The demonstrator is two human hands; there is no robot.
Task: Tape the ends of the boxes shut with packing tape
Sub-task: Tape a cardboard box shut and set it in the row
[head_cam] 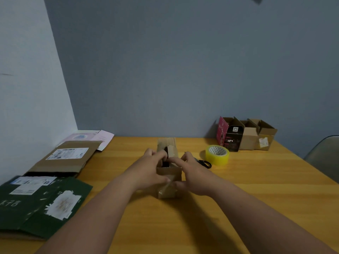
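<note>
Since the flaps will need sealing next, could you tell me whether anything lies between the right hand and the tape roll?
Yes: black-handled scissors lie on the table between the right hand and the yellow tape roll, close beside the roll. Both hands grip the small cardboard box, left hand included.

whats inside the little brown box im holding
The small cardboard box has its top flaps partly open, showing only something dark inside. The left hand, the right hand and the flaps cover the rest, so it can't be identified.
</note>
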